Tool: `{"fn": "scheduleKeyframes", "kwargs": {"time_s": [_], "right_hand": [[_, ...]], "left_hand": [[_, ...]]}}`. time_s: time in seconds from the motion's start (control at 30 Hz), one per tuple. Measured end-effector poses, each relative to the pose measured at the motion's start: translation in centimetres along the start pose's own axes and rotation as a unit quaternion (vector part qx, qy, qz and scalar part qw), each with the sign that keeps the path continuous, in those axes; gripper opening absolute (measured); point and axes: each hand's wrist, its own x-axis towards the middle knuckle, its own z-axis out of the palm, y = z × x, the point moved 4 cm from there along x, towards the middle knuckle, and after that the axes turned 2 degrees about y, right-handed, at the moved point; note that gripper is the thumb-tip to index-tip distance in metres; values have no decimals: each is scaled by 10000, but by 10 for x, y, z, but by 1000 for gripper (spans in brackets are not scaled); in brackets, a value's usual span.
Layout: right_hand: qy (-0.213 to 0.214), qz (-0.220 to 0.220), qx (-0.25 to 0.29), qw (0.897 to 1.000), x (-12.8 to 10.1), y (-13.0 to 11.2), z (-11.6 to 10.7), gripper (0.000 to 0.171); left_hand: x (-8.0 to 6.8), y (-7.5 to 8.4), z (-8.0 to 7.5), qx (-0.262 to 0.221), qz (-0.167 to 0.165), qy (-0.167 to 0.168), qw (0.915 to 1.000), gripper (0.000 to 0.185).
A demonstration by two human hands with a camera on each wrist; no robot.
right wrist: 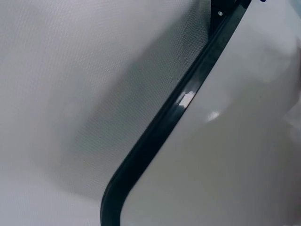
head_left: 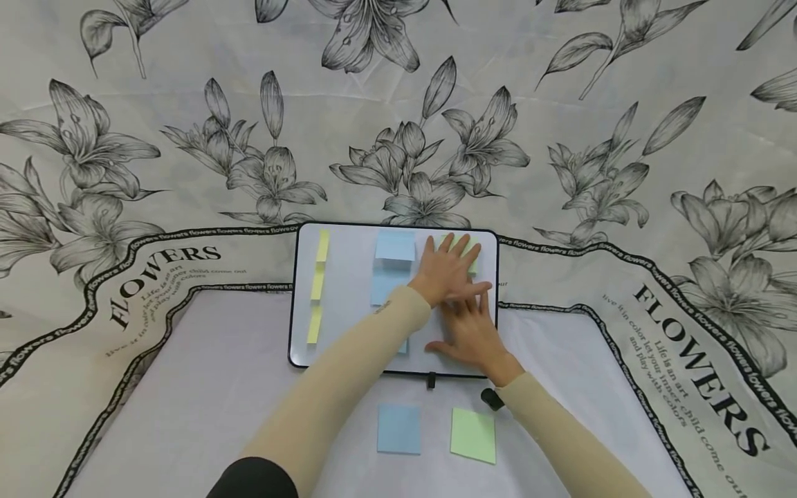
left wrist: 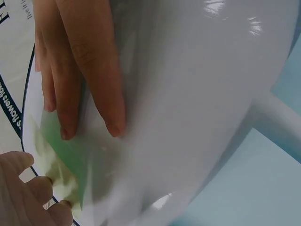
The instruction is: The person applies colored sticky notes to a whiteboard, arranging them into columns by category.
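A small whiteboard (head_left: 349, 297) with a black frame lies on the table. My left hand (head_left: 443, 271) rests near its far right corner, fingers straight and spread over a light green sticky note (head_left: 474, 263). Much of that note is hidden beneath the fingers; in the left wrist view its green surface (left wrist: 66, 146) shows between the two hands. Just below, my right hand (head_left: 470, 335) lies flat on the board, thumb spread out, its fingertips partly covered by the left hand. In the right wrist view only the board's dark frame (right wrist: 155, 127) and nearby surfaces appear.
Blue sticky notes (head_left: 395, 247) run down the board's middle, partly behind the left arm. Yellow strips (head_left: 317, 283) line its left side. Nearer me lie a blue pad (head_left: 398, 430), a green pad (head_left: 473, 436) and a small black object (head_left: 492, 399) beside the right sleeve.
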Motion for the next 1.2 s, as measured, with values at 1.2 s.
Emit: {"fn": "scheduleKeyframes", "kwargs": {"time_s": [1.2], "right_hand": [[-14,-378,-305,9988,-17,-2,-11,85]], "left_hand": [[-8,7,11,-52,201,-27,9998,82]]}}
